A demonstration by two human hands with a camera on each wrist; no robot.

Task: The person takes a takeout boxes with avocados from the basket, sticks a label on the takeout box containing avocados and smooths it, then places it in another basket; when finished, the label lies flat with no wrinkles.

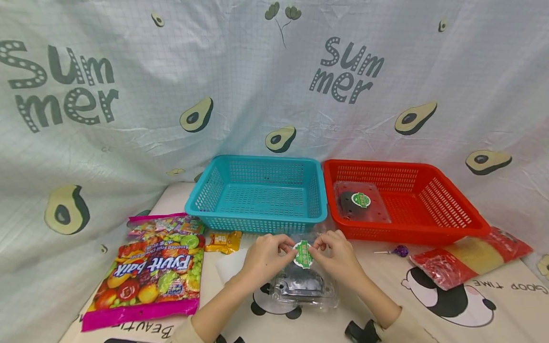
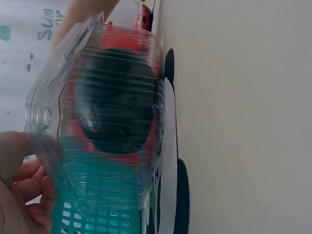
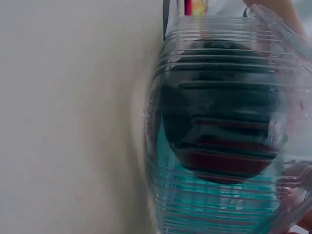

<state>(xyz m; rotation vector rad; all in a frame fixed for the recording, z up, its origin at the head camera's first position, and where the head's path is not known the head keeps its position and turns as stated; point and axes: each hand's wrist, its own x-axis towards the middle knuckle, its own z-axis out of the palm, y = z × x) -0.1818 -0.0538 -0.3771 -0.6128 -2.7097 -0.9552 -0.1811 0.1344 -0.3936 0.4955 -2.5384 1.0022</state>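
Observation:
A clear plastic clamshell box (image 1: 305, 293) with a dark oval item (image 2: 117, 100) inside lies on the table in front of me. Over its far half is a round white sticker (image 1: 303, 254) with a green band. At the sticker's left edge, my left hand (image 1: 267, 257) pinches it between thumb and curled fingers. My right hand (image 1: 336, 259) does likewise at the right edge. In the right wrist view the ribbed box side fills much of the frame, the dark item (image 3: 222, 112) showing through; only a little of that hand appears at the edge.
A teal basket (image 1: 257, 223) stands behind the box, beside a red basket (image 1: 399, 233) containing another stickered clear box (image 1: 377, 212). Left are a fruit candy bag (image 1: 150, 276), a small yellow packet (image 1: 224, 242) and white paper (image 1: 229, 267). A lollipop (image 1: 401, 251) and red-yellow pack (image 1: 469, 257) lie right.

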